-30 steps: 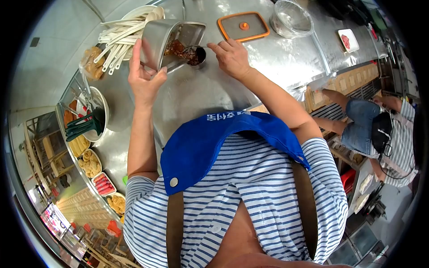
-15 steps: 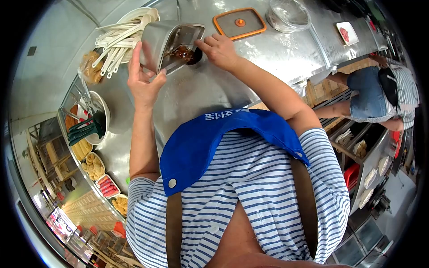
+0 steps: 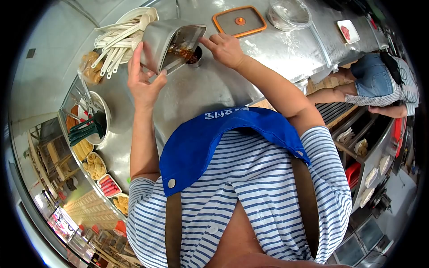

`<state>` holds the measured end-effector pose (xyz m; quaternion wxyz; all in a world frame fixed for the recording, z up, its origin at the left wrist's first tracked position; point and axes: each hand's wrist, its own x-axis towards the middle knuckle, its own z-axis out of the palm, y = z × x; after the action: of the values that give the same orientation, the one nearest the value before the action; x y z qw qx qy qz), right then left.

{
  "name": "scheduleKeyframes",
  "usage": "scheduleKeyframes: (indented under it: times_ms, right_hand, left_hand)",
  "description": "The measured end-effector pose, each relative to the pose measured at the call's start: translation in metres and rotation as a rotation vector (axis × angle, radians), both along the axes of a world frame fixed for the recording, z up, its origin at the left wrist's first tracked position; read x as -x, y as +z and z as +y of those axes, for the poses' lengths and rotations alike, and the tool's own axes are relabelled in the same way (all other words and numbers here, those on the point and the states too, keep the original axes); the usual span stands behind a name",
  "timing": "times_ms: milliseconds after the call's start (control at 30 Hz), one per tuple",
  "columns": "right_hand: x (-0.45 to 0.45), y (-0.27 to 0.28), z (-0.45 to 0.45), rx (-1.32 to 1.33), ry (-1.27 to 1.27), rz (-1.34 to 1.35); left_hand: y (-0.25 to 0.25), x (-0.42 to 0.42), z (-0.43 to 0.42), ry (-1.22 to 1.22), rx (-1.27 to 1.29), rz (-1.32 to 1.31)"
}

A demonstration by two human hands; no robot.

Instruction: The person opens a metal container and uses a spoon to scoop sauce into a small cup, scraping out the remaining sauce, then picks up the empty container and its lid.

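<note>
A rectangular stainless steel container (image 3: 154, 38) is tilted on its side, its mouth facing right. Reddish-brown oily liquid (image 3: 181, 50) lies inside and reaches its lower lip. Just beyond that lip, a small metal cup (image 3: 197, 56) stands on the steel table, with dark contents. My left hand (image 3: 145, 85) grips the container at its near left side, thumb by the lower edge and fingers along the outer wall. My right hand (image 3: 225, 50) has its fingertips at the container's right rim, above the cup, with the other fingers curled.
White ladles (image 3: 118, 42) fill a bowl at the back left. Nearer stands a white bowl (image 3: 107, 118) with green-handled tools, beside food trays (image 3: 108, 185). An orange-rimmed lid (image 3: 219, 22), a clear tub (image 3: 288, 15) and a small white dish (image 3: 353, 35) lie rightward. Another person (image 3: 375, 85) bends at right.
My right hand has shifted slightly right and down, and more of the small cup shows. The liquid has spread toward the container's lip. The other person has moved a little.
</note>
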<state>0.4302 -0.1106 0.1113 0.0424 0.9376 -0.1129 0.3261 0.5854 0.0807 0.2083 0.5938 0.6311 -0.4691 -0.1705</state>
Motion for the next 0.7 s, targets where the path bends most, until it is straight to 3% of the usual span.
scheduleKeyframes:
  times_ms: [267, 467, 700]
  right_hand:
    - [0.049, 0.003, 0.0, -0.071, 0.086, 0.056]
    - [0.016, 0.008, 0.006, -0.095, -0.071, -0.059]
    - [-0.016, 0.004, 0.026, -0.145, -0.095, 0.073]
  left_hand:
    - [-0.007, -0.008, -0.003, 0.029, 0.035, 0.052]
    - [-0.007, -0.008, -0.006, 0.038, 0.057, 0.022]
    - [-0.01, -0.013, -0.007, 0.046, 0.074, 0.017]
